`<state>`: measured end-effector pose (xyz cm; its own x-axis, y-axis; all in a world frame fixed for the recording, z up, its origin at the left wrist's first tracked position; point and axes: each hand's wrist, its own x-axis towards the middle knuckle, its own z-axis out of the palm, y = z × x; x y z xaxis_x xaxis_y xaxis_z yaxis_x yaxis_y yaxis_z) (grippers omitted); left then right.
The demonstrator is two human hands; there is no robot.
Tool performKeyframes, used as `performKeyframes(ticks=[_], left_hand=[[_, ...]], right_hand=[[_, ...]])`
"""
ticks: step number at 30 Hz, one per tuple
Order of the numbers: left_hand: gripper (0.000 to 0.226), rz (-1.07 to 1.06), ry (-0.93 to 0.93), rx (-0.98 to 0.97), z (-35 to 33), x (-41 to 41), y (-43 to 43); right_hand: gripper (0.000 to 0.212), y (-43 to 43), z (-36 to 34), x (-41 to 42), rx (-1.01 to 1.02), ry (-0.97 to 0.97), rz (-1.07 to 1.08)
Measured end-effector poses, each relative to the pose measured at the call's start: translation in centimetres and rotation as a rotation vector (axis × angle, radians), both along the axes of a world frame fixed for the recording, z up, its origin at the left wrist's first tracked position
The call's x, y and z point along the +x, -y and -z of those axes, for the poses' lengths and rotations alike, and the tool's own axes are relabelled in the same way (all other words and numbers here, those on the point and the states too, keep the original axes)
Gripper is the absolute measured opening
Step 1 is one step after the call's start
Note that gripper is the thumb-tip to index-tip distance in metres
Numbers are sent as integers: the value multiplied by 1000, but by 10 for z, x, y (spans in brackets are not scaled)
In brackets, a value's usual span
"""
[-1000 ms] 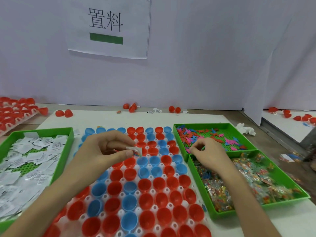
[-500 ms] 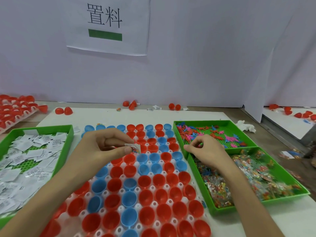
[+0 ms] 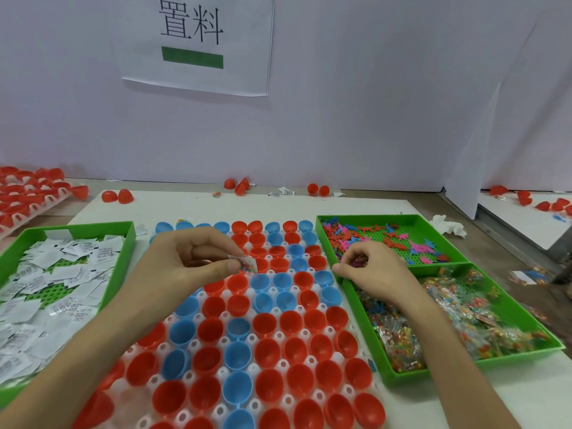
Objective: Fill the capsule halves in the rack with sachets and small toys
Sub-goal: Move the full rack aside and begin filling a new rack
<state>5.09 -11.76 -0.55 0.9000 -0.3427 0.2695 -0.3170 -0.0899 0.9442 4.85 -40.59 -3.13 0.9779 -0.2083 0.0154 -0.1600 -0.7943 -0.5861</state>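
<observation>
A white rack (image 3: 280, 337) full of red and blue capsule halves fills the middle of the table. Over its far rows my left hand (image 3: 188, 264) pinches a small sachet (image 3: 246, 263) between thumb and fingers. My right hand (image 3: 370, 269) hovers at the rack's right edge, by the corner of the green trays, its fingers curled round small coloured toys (image 3: 357, 263). A green tray (image 3: 122, 243) on the left holds white sachets. On the right, one green tray (image 3: 411, 219) holds flat plastic toys and a nearer tray (image 3: 464, 365) holds clear bagged sachets.
Loose red capsule halves (image 3: 117, 196) lie along the back of the table by the white wall. Another rack of red halves (image 3: 28, 193) sits far left. A crumpled tissue (image 3: 448, 226) lies right of the toy tray, near the table edge.
My right hand has moved slightly left, off the toy tray toward the rack. My left hand keeps its pinch on the sachet, almost unmoved. The camera has tilted down a little.
</observation>
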Motion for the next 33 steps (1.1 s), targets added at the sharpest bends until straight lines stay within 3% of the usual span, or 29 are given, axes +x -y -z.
performKeyframes(ticks=[18, 25, 28, 33], left_hand=[[12, 3, -21, -2, 0, 0, 1], [19, -21, -46, 30, -1, -2, 0], [12, 22, -62, 13, -3, -3, 0], [11, 29, -45, 12, -3, -3, 0]], right_hand=[[18, 4, 12, 7, 44, 275, 7], [13, 1, -5, -2, 241, 512, 56], [12, -19, -15, -10, 458, 595, -41], [11, -63, -14, -25, 575, 602, -231]])
